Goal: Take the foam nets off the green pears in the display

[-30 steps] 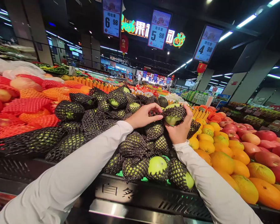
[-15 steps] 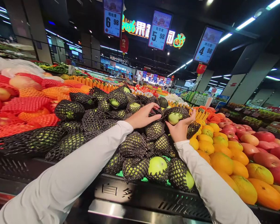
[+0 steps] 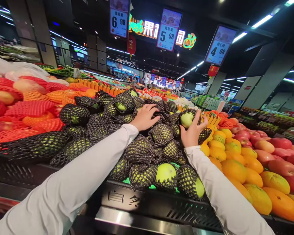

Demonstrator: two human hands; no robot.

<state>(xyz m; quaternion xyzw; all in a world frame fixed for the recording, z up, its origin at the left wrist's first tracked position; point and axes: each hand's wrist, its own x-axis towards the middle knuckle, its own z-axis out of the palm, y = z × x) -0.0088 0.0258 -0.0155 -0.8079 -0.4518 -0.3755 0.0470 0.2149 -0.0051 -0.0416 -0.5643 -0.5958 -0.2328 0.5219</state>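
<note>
Green apples in black foam nets fill the black display bin (image 3: 147, 195) in front of me. My left hand (image 3: 144, 117) lies over the middle of the pile, thumb and fingers apart, its fingertips by the black netting. To the right, my right hand (image 3: 192, 131) has thumb and fingers around a green apple (image 3: 187, 120), whose bare top shows out of its net. Nearer the front edge sit a half-bare green apple (image 3: 166, 173) and a fully netted one (image 3: 162, 134). White sleeves cover both forearms.
Oranges (image 3: 234, 169) and red apples (image 3: 279, 155) are heaped on the right. On the left lie fruits in red and orange nets (image 3: 30, 107). Price signs (image 3: 169, 29) hang overhead. A low orange fence (image 3: 98, 86) borders the bin's back.
My left hand has shifted left over the pile, away from the right hand. The apple at my right hand has moved slightly up, and the fingers there have shifted around it.
</note>
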